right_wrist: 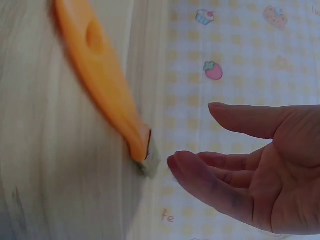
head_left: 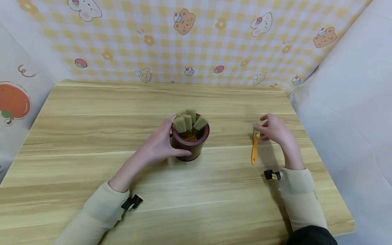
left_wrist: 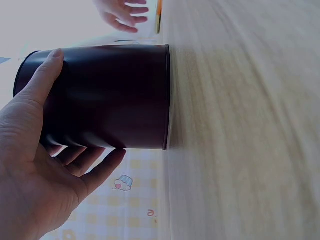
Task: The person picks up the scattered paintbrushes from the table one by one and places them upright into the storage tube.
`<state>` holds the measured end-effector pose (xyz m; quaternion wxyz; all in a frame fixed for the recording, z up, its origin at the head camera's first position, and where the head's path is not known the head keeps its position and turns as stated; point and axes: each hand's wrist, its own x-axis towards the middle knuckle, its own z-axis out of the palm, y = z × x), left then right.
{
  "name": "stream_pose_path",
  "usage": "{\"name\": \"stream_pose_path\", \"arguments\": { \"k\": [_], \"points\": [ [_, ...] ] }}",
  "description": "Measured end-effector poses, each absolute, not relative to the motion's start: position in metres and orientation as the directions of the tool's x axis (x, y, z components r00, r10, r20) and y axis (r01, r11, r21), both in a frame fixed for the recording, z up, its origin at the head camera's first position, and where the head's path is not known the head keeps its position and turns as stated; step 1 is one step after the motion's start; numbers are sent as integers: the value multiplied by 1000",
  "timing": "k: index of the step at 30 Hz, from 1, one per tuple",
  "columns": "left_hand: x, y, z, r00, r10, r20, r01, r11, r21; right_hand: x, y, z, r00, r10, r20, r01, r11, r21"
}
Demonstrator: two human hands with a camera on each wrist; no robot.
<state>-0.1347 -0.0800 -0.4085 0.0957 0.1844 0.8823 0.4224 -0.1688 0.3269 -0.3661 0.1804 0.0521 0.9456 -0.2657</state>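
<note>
A dark maroon cylindrical pot (head_left: 196, 149) stands upright on the table, holding several brushes with their pale bristles (head_left: 200, 123) pointing up. My left hand (head_left: 159, 143) grips the pot's side. In the left wrist view, the thumb lies along the near face of the pot (left_wrist: 110, 95) and the fingers curl round the far side. To the right, one brush with an orange handle (head_left: 254, 151) lies on the wood, bristles away from me. My right hand (head_left: 274, 129) is just over its bristle end. The right wrist view shows a gap between thumb and fingers, with the brush (right_wrist: 102, 75) apart from them.
The light wooden table (head_left: 92, 136) has its back edge against a yellow checked cloth (head_left: 202, 44) with cartoon prints. White sheeting (head_left: 352, 129) borders the right side. Small black devices sit at both wrists.
</note>
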Motion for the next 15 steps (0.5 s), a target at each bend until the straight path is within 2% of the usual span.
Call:
{"name": "stream_pose_path", "arguments": {
  "k": [9, 15],
  "points": [
    [-135, -80, -409, -914, 406, -15, 244, 578, 778, -174, 337, -377, -863, -1, -505, 279, 832, -479],
    [-135, -80, -408, -913, 408, -20, 244, 583, 775, -177, 339, -384, -847, 7, -531, 309, 819, -483]
  ]
}}
